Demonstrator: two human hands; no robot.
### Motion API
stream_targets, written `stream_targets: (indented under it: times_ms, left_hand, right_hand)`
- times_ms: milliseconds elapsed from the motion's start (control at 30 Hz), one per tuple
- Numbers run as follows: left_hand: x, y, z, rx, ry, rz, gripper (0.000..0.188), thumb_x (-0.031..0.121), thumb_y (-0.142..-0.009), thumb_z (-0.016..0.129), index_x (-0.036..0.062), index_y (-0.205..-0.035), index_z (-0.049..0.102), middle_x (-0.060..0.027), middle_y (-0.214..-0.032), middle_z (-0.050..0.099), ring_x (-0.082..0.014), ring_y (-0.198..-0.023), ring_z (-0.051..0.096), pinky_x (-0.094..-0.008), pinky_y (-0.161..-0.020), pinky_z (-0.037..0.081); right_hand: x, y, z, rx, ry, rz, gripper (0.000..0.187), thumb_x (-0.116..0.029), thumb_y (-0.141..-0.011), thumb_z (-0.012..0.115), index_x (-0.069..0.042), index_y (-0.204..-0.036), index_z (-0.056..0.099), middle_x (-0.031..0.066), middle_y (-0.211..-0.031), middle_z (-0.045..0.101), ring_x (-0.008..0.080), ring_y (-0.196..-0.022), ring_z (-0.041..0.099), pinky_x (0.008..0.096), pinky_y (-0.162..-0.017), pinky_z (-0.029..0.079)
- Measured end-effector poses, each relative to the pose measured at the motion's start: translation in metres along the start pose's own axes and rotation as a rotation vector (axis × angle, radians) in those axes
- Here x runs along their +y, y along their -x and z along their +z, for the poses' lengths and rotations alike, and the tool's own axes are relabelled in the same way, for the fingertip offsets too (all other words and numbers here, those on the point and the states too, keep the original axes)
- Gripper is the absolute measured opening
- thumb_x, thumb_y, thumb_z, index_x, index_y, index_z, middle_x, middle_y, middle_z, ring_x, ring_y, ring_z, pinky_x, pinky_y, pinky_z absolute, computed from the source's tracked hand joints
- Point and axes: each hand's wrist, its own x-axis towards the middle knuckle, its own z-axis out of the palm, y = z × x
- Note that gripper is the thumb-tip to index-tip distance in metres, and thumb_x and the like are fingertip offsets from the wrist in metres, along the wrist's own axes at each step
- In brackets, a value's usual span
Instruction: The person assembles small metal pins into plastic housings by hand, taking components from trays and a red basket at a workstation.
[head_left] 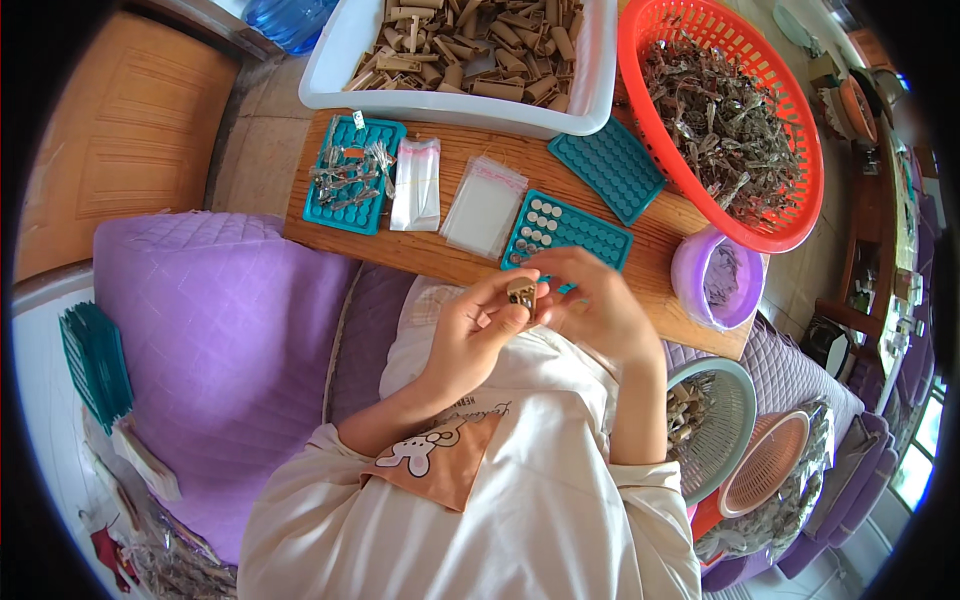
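Note:
My left hand [470, 335] pinches a small tan plastic casing [522, 290] between thumb and fingers, above my lap. Its open side shows something dark and shiny inside. Close against it on the right is my right hand [600, 305], fingers bent and blurred by motion; whether they grip anything is unclear. Just beyond both hands lies a teal tray [590, 240] of round pockets, with small silvery round pieces in its left part. Part of that tray is covered by my right hand.
Along the table [450, 250] are another teal tray [612, 165], clear bags [483, 205], and a teal tray [322, 205] with thin metal parts. Behind stand a white bin [460, 108] of tan casings and a red basket [645, 110] of metal parts. A purple bowl [690, 275] and grey-green basket [740, 400] are right.

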Motion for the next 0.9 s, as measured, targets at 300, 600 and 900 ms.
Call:
stream_targets:
  times_ms: [300,600,900]
  left_hand:
    - [0.002,-0.013,-0.022,0.09,0.223,-0.262,0.042,0.02,-0.081,0.056,0.0013,-0.116,0.042,-0.0124,-0.092,0.057,-0.0204,-0.077,0.061,-0.0276,-0.063,0.053]
    - [0.001,-0.016,-0.02,0.038,0.25,-0.291,0.044,0.021,-0.079,0.058,0.0008,-0.115,0.043,-0.0118,-0.09,0.058,-0.0204,-0.076,0.061,-0.029,-0.064,0.054]
    - [-0.007,-0.018,-0.015,0.008,0.206,-0.22,0.034,0.013,-0.083,0.052,-0.0009,-0.113,0.044,-0.0097,-0.091,0.058,-0.0167,-0.08,0.06,-0.0275,-0.068,0.052]
  right_hand:
    - [0.045,-0.045,-0.004,0.48,0.584,-0.31,0.022,-0.001,-0.068,0.059,-0.004,-0.09,0.058,0.0102,-0.076,0.059,0.0244,-0.069,0.055,0.0321,-0.059,0.045]
    - [0.029,-0.036,0.002,0.537,0.434,-0.295,0.019,0.0,-0.066,0.062,-0.005,-0.084,0.057,0.0076,-0.074,0.06,0.0224,-0.067,0.058,0.0301,-0.058,0.047]
    - [-0.001,-0.001,0.033,0.468,0.412,-0.498,0.024,0.004,-0.061,0.064,-0.003,-0.083,0.057,0.0068,-0.075,0.061,0.0212,-0.07,0.06,0.0296,-0.059,0.048]
